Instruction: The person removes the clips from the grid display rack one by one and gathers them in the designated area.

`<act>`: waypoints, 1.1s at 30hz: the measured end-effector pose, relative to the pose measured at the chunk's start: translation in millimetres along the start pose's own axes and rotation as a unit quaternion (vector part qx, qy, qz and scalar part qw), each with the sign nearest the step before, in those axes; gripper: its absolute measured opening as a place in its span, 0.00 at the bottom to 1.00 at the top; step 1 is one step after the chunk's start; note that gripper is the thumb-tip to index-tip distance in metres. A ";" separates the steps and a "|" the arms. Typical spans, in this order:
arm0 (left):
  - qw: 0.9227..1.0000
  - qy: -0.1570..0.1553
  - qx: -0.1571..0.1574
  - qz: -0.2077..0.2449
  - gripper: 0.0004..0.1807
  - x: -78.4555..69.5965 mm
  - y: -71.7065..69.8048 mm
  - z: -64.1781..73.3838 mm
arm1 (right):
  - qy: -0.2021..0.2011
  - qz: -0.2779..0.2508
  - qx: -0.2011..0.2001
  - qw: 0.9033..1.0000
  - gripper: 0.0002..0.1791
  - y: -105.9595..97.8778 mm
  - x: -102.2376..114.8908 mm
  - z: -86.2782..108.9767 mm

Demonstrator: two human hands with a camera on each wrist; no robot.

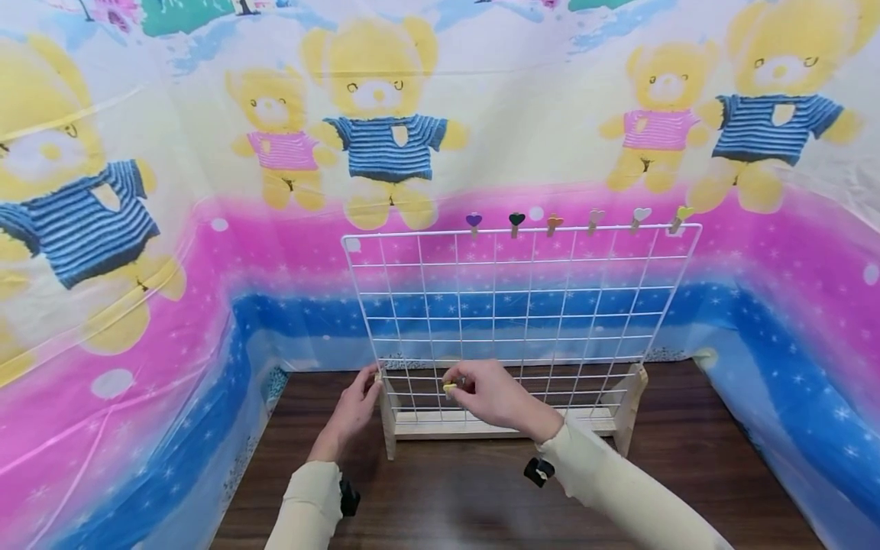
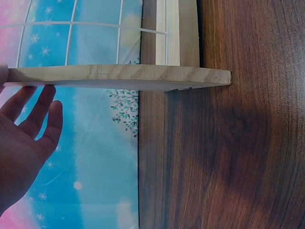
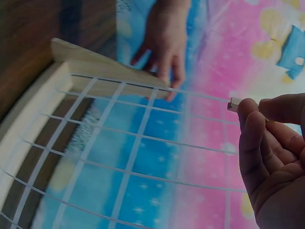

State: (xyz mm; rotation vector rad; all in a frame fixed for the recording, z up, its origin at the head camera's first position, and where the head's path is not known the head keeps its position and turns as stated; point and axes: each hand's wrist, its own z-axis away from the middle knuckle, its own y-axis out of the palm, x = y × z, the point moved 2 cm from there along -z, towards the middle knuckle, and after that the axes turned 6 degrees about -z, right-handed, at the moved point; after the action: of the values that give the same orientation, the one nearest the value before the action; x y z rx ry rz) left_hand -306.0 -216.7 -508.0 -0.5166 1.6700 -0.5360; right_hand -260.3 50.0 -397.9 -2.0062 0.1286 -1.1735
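A white wire grid rack (image 1: 512,315) stands upright in a wooden stand. My left hand (image 1: 357,401) is at the rack's left wooden side post (image 2: 119,74). The left wrist view shows its thumb on one face of the post's upper end and its fingertips on the other. In front of the grid's lower left part, my right hand (image 1: 496,393) pinches a small clothespin with a yellow top (image 1: 450,387). Only its wooden end (image 3: 233,104) shows beyond the fingers in the right wrist view.
Several mini clothespins with heart tops, including a purple one (image 1: 473,222), a dark green one (image 1: 517,223) and a yellow one (image 1: 683,218), sit along the grid's top bar. A dark wooden table (image 1: 467,496) bears the rack. Bear-printed cloth (image 1: 516,114) hangs around it.
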 end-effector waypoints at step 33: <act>1.000 0.012 -0.002 0.000 0.21 1.5 0.8 -1.9 | 0.039 -0.060 0.041 0.997 0.05 98.8 -93.9 23.7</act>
State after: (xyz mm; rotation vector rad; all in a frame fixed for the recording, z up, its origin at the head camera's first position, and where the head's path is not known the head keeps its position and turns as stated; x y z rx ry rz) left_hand -308.1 -216.8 -509.4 -0.5156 1.6938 -0.5397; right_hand -266.8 38.3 -535.6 -1.9193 -0.0006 -1.3133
